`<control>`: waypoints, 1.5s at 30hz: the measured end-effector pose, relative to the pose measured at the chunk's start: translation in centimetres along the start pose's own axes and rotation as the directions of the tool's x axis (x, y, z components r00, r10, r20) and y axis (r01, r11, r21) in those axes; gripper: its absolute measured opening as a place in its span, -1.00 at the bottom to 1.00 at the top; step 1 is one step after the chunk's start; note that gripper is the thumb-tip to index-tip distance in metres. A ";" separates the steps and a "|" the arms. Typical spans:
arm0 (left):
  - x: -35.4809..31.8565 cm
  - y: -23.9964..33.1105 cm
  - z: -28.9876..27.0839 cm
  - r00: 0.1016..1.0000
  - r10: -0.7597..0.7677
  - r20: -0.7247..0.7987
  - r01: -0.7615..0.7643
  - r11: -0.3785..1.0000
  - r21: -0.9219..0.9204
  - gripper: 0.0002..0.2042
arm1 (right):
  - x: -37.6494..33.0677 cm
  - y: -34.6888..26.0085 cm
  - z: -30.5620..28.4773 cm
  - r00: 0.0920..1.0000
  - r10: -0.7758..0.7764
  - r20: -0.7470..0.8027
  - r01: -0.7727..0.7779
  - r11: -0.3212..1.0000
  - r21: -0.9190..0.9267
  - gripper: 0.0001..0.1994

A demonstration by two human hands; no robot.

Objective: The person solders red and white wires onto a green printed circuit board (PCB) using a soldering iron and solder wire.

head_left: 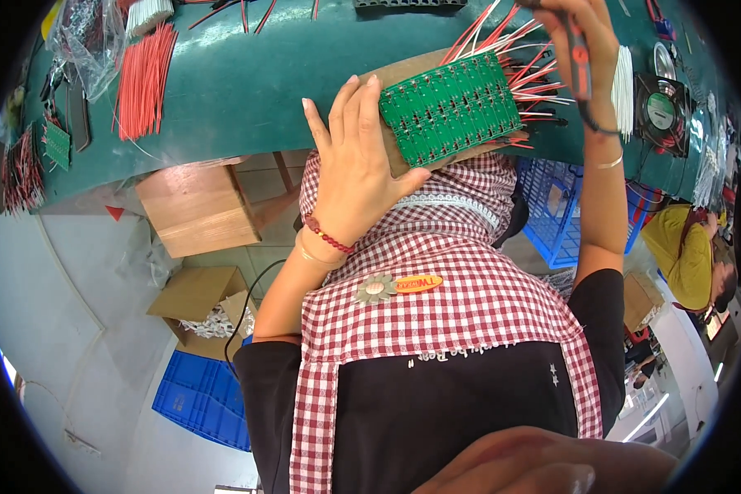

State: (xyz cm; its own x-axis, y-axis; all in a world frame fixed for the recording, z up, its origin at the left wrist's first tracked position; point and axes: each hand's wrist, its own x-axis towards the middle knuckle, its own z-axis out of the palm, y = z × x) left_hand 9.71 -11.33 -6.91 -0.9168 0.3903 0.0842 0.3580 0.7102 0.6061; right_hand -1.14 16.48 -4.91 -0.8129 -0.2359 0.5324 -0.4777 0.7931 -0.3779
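Observation:
A green circuit board panel (449, 107) with rows of small dark parts lies tilted on a piece of brown cardboard (395, 72) at the table's near edge. Red and white wires (535, 82) fan out from its far and right sides. My left hand (350, 148) rests at the panel's left end, fingers stretched and thumb along the lower corner. Above the wires on the right, my right hand (589, 37) is closed round a tool with a black and orange handle (581, 70). The tool's working end is hidden, so I cannot tell its exact kind.
The green table (247, 90) bears a bundle of red wires (144, 82), plastic bags (86, 37) and a smaller wired board (56, 144) at left. White wires (623, 90) and a black fan (663, 114) lie right. Below are a wooden stool (196, 207) and a blue crate (547, 202).

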 end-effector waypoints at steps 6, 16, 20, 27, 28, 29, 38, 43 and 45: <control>0.2 -1.0 -1.7 0.999 0.030 0.044 -0.027 0.997 -0.068 0.15 | 3.8 1.7 -1.2 0.969 -0.066 -0.240 0.041 0.994 -0.105 -0.81; 0.2 -4.0 -4.4 0.978 0.110 0.175 -0.087 0.988 -0.130 0.11 | 3.1 4.2 3.0 0.995 0.098 -0.035 -0.100 0.992 -0.072 -0.88; 0.2 -4.3 -4.1 0.980 0.128 0.154 -0.106 0.984 -0.146 0.10 | 2.5 3.5 2.0 0.999 -0.014 -0.028 0.011 0.992 -0.129 -0.90; -0.2 -4.0 -3.7 0.986 0.153 0.069 -0.132 0.963 -0.236 0.04 | -3.3 -6.3 -1.4 0.989 0.068 0.130 -0.107 0.939 0.326 -0.63; 0.1 -3.8 -3.8 0.983 0.163 0.079 -0.142 0.964 -0.226 0.04 | -4.3 -7.7 -1.5 0.983 -0.052 0.177 0.006 0.968 0.251 -0.58; 0.0 -3.8 -3.6 0.984 0.157 0.084 -0.135 0.966 -0.222 0.04 | -5.0 -9.1 -1.3 0.956 -0.176 0.234 0.134 0.974 0.185 -0.53; -1.0 -2.4 -1.8 1.000 -0.001 0.027 0.023 0.562 -0.827 0.05 | -5.7 -9.8 1.4 0.935 -0.093 0.343 -0.034 0.937 0.347 -0.45; -1.9 0.3 -0.2 0.937 -0.339 0.080 0.177 0.268 -0.947 -0.28 | -5.4 -9.5 0.9 0.951 -0.032 0.307 -0.102 0.906 0.412 -0.44; -1.6 1.0 0.1 0.903 -0.363 0.232 0.302 0.149 -0.942 -0.49 | -5.3 -9.6 1.0 0.946 0.014 0.324 -0.181 0.850 0.494 -0.43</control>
State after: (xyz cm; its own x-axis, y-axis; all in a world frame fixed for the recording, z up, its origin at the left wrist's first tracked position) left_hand 11.60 -11.18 -6.51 -0.9164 0.2303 -0.3273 -0.3898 -0.3279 0.8605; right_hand 7.38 9.55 -4.87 -0.8834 -0.3945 0.2529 -0.4232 0.4401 -0.7920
